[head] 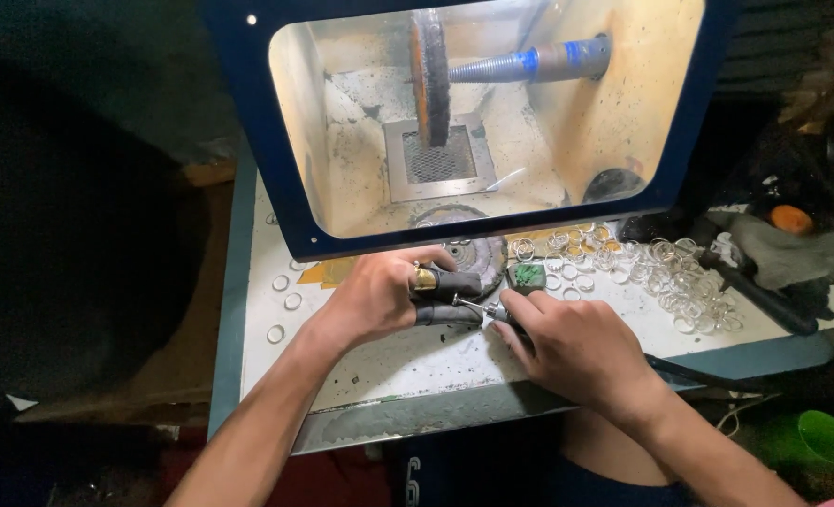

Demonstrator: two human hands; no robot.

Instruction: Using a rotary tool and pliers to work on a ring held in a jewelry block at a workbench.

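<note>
Both hands meet at the desk's (389, 361) front, under the polishing hood (248, 122).
Left hand (374, 296), palm down, clamps a gold ring (424, 278) with dark-covered fingers; right hand (576, 347) grips a thin rotary tool (478, 308) pointing at it. Loose rings (661, 272) lie heaped to the right.

room: dark | white worktop (407, 361) with blue edge | lit blue-framed polishing hood (248, 122) | shadowed floor (88, 282) left

Buffing wheel (431, 75) inside hood (248, 122) behind hands; ring heap (665, 272) right on bench (389, 361).
</note>
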